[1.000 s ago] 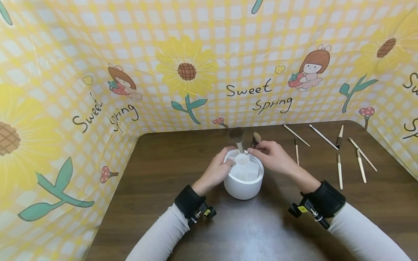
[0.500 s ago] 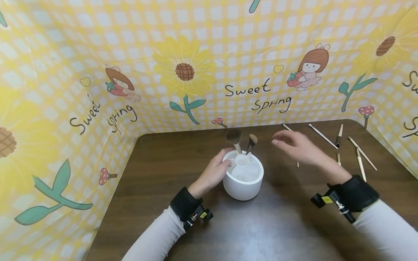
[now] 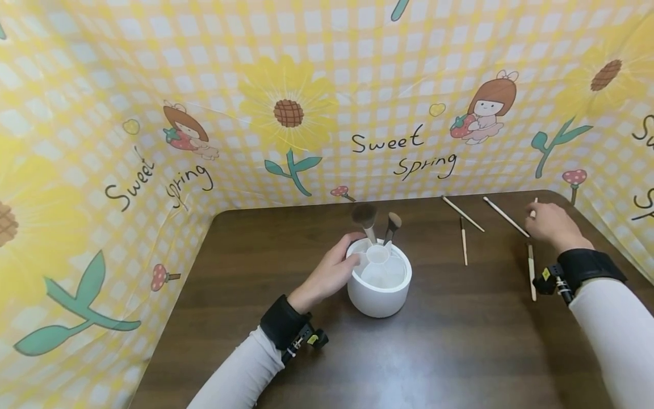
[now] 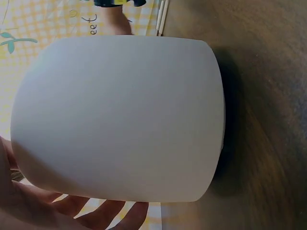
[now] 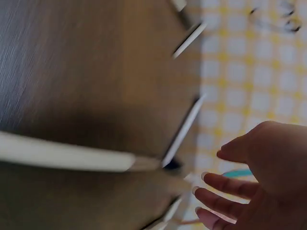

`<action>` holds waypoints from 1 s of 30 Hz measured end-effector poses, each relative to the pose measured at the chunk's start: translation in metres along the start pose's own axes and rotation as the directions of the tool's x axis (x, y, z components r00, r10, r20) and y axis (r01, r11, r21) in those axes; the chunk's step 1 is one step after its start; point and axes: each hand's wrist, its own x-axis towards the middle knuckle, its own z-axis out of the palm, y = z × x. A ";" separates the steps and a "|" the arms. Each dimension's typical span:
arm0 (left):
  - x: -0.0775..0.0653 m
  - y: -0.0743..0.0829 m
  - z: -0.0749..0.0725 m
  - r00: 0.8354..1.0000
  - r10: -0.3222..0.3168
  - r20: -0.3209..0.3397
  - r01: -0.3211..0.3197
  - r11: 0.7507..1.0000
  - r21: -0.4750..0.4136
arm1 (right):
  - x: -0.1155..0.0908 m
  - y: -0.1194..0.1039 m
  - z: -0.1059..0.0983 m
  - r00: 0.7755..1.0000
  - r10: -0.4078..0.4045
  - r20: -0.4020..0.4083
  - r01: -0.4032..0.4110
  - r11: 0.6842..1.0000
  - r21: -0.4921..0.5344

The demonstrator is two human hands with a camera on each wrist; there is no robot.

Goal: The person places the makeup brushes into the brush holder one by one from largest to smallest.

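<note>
My left hand [image 3: 329, 272] grips the rim of a white round brush holder [image 3: 379, 301], thumb over the edge and fingers along the outside. In the left wrist view the holder's smooth wall [image 4: 120, 120] fills most of the picture. A big fluffy makeup brush [image 3: 364, 216] and a smaller angled one [image 3: 393, 221] stand bristles up in its back compartments. My right hand [image 3: 554, 223] is over the brushes at the back right, hiding some of them. In the right wrist view, its fingers [image 5: 223, 203] are spread and loosely bent, with nothing between them.
Slim pale-handled brushes lie on the brown table: one at the back [image 3: 462, 213], one farther right [image 3: 506, 217], a short one [image 3: 464, 244], and one near the right wrist [image 3: 532, 275]. A yellow checked cloth [image 3: 306, 170] hangs behind the table.
My right hand has let go of the angled brush, leaving it standing in the holder, and has moved right to the loose brushes. My left hand stays on the holder.
</note>
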 end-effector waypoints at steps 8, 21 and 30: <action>-0.007 0.013 -0.001 1.000 -0.001 0.013 0.001 1.000 -0.012 | -0.006 0.020 0.016 0.993 0.018 0.116 -0.014 0.999 -0.036; -0.005 0.005 -0.004 0.999 0.023 0.036 -0.022 0.999 -0.024 | -0.022 0.019 0.016 0.987 -0.098 0.126 0.105 0.993 -0.047; -0.006 -0.001 -0.004 0.999 0.000 0.042 0.002 1.000 -0.029 | -0.052 0.009 0.022 0.968 -0.241 0.069 0.244 0.969 -0.029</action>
